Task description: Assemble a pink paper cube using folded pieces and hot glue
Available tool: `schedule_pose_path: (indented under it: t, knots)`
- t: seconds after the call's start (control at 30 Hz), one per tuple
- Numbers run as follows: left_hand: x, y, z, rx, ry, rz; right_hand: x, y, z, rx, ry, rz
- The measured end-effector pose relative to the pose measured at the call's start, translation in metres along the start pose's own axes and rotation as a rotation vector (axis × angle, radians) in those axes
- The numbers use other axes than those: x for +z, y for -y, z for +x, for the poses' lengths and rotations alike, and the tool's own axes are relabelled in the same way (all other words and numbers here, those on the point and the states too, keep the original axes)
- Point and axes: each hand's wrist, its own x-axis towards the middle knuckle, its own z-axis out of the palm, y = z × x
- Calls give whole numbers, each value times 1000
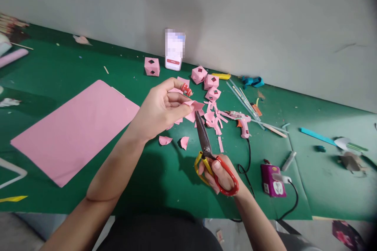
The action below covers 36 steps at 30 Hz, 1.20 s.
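My left hand (160, 108) pinches a small folded piece of pink paper (196, 106), held above the table. A red covering with a pattern wraps one fingertip of that hand. In my right hand (220, 174) are scissors (204, 137) with one red and one yellow handle. Their blades point up and away from me, the tips right at the pink paper's lower edge. Whether the tips cut into it I cannot tell. Below lie pink paper strips (218, 125) and two curled pink scraps, one of them a petal-like scrap (184, 142).
Several pink paper polyhedra (199, 74) stand near the wall, beside a propped phone (173, 53). A large pink sheet (79, 129) lies left. A pink glue gun (243, 123), its cord and a purple box (273, 180) are at right. The green table (141, 188) meets the wall behind.
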Motion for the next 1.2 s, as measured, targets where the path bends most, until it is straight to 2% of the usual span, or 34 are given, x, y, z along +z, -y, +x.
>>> schedule_pose_path:
  t: [0.3,0.43,0.53,0.67,0.73,0.83,0.93,1.0,1.07,1.1,1.2]
  knots:
    - [0,0,1,-5,35,16,-6,9,-4,7,-15,-137]
    - [0,1,3,18,-7,20,-12,14,-18,38,-63,-219]
    - [-1,2,3,10,-21,21,-18,16,-29,111,-202,-385]
    - [-1,3,3,-13,15,33,-26,3,-40,181,-609,-807]
    - [-1,3,2,-13,38,50,-30,-11,-47,224,-751,-1017]
    - [0,4,1,-2,47,76,-37,-34,-59,328,-807,-1237]
    - [0,3,1,0,43,86,-36,-42,-70,423,-731,-1355]
    - [1,2,0,-4,46,85,-31,-33,-73,458,-662,-1389]
    - [2,2,0,-11,55,84,-21,-13,-70,429,-632,-1362]
    - [3,1,-1,-11,60,86,-16,0,-65,387,-629,-1314]
    - [5,1,-2,7,70,100,0,42,-37,103,-658,-1016]
